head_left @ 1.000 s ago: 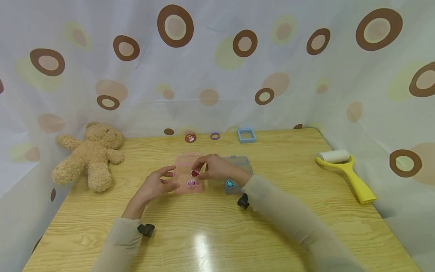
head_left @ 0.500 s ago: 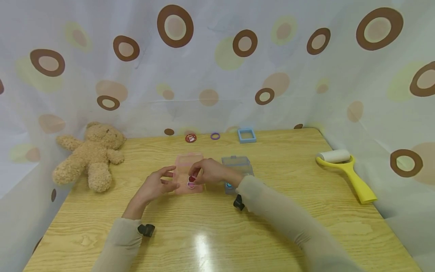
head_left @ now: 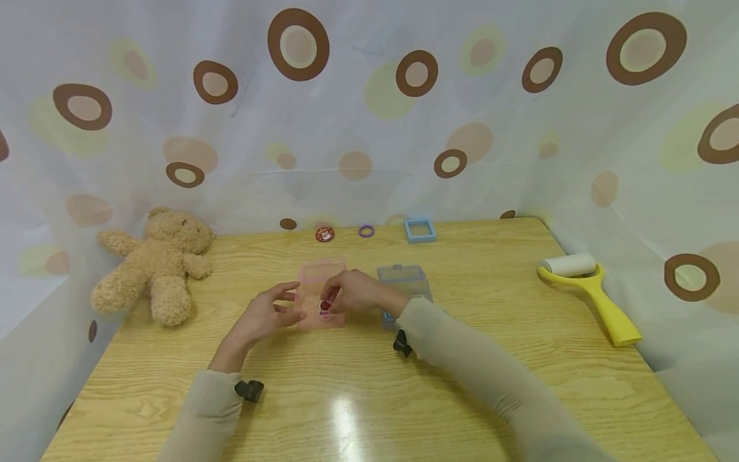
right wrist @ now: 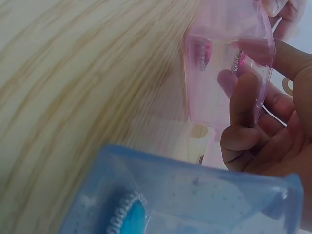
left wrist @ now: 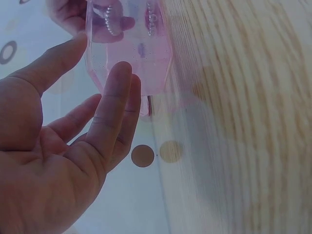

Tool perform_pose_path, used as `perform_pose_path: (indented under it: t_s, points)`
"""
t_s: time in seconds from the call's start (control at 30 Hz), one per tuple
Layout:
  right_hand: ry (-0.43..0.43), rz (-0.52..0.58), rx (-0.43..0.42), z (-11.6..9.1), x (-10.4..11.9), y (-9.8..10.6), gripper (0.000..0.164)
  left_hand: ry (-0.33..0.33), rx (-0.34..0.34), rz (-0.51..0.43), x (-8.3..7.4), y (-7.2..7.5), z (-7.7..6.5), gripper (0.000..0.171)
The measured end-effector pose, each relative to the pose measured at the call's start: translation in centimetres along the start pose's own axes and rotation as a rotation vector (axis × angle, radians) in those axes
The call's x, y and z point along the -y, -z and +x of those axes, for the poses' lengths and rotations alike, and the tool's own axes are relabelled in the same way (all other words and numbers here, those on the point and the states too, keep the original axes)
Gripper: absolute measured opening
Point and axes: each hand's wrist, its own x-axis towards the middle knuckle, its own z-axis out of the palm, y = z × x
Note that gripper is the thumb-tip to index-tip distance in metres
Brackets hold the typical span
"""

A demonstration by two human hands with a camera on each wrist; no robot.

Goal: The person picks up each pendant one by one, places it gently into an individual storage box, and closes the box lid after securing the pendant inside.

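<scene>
The right hand (head_left: 356,290) pinches a red, bead-rimmed gem (head_left: 326,306) in the open pink plastic box (head_left: 308,323), towards the surface's (head_left: 288,410) far edge. The gem looks light, stiff and slick-faced, best gripped by its beads. The left hand (head_left: 261,316), loosely spread and holding nothing, flanks the probably brittle box; steady its side walls.

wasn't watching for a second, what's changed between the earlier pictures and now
The right hand has moved down and slightly left in the head view, carrying the pinched red gem, which now overlaps the pink gem there. Nothing was newly gripped or let go. The left hand beside the pink box, the blue box and the teddy bear stayed put.
</scene>
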Motion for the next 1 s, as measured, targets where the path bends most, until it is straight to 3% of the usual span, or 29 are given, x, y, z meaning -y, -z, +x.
perform_pose_path:
  t_s: [0.33,1.0]
  points:
    - [-0.002,-0.033,-0.001,0.2,-0.2,-0.1,0.021,0.001,0.001,-0.001,0.1,0.0,0.0,0.072]
    - [0.062,0.051,-0.043,-0.8,-0.3,1.3,0.025,0.003,-0.008,0.0,-0.1,0.0,0.0,0.071]
